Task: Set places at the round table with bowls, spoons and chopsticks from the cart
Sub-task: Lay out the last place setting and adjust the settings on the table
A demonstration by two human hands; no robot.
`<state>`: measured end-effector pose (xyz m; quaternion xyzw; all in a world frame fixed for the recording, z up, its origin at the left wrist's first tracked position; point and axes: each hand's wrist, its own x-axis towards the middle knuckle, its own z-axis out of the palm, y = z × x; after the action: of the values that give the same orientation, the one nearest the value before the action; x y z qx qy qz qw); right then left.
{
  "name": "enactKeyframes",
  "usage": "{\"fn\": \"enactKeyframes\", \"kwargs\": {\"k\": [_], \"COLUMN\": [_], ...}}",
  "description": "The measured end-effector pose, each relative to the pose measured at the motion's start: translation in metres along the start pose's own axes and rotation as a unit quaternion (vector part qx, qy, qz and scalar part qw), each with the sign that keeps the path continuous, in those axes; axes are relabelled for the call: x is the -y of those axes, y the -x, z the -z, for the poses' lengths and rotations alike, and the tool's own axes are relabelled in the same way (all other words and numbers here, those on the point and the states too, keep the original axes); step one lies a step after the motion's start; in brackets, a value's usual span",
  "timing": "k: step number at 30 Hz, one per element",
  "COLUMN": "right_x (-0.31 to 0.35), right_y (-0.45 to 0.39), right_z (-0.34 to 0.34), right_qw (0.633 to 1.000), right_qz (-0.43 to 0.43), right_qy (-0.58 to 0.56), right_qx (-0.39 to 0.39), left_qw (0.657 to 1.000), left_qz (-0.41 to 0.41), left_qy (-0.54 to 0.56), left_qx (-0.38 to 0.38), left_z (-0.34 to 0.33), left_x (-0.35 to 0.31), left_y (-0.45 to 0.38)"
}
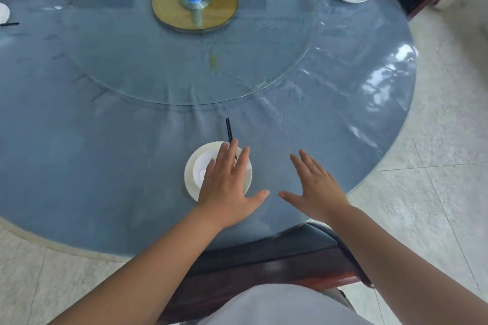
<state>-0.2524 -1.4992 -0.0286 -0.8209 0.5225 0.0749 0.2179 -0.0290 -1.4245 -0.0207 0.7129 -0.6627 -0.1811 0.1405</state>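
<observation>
Head view: plate (192, 166) and chopsticks (228, 129) under flat left hand (227, 182).

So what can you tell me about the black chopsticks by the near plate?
The black chopsticks are a thin, dark, smooth-looking pair lying side by side on the blue table. They point away toward the middle. Their near ends run under the left hand, by the white plate's right rim.

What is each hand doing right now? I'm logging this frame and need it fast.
Left hand: open, fingers straight, spread over the plate, holding nothing.
Right hand: open, fingers spread above the table, holding nothing.
</observation>
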Motion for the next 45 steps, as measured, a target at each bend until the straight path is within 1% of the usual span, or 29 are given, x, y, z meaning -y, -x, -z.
{"fn": "enactKeyframes", "kwargs": {"k": [4, 9, 12, 18, 21, 24, 28, 30, 32, 34, 36, 40, 45], "right_x": [-0.054, -0.138, -0.196, -0.310, -0.353, -0.385, -0.418, -0.458, -0.459, -0.478, -0.510, -0.573, -0.636], "right_y": [0.048, 0.122, 0.172, 0.256, 0.282, 0.292, 0.280, 0.245, 0.237, 0.217, 0.181, 0.108, 0.035], "right_z": [0.014, 0.021, 0.024, 0.031, 0.038, 0.046, 0.062, 0.074, 0.078, 0.084, 0.098, 0.136, 0.200], "right_qw": [0.997, 0.984, 0.971, 0.952, 0.945, 0.940, 0.941, 0.941, 0.947, 0.950, 0.951, 0.953, 0.955], "right_qz": [-0.076, -0.169, -0.217, -0.291, -0.314, -0.328, -0.321, -0.322, -0.308, -0.300, -0.298, -0.295, -0.289], "right_qy": [0.009, -0.018, -0.057, -0.058, -0.049, -0.054, -0.056, -0.071, -0.053, -0.052, -0.054, -0.044, -0.041], "right_qx": [-0.029, -0.061, -0.077, -0.081, -0.072, -0.082, -0.086, -0.072, -0.072, -0.064, -0.067, -0.054, -0.055], "left_qw": [0.994, 0.974, 0.965, 0.941, 0.932, 0.928, 0.923, 0.929, 0.927, 0.928, 0.934, 0.935, 0.936], "left_qz": [-0.069, -0.138, -0.179, -0.252, -0.274, -0.285, -0.295, -0.267, -0.271, -0.260, -0.242, -0.239, -0.241], "left_qy": [-0.065, -0.096, -0.104, -0.144, -0.156, -0.158, -0.178, -0.172, -0.179, -0.176, -0.167, -0.165, -0.164], "left_qx": [0.062, 0.149, 0.159, 0.174, 0.179, 0.179, 0.172, 0.190, 0.190, 0.202, 0.201, 0.203, 0.197], "left_z": [-0.016, -0.057, -0.089, -0.152, -0.173, -0.185, -0.193, -0.210, -0.210, -0.219, -0.231, -0.244, -0.235], "left_x": [-0.061, -0.162, -0.234, -0.368, -0.420, -0.454, -0.474, -0.490, -0.489, -0.492, -0.503, -0.530, -0.570], "left_y": [-0.016, -0.036, -0.045, -0.058, -0.064, -0.071, -0.096, -0.138, -0.141, -0.161, -0.201, -0.299, -0.408]}}
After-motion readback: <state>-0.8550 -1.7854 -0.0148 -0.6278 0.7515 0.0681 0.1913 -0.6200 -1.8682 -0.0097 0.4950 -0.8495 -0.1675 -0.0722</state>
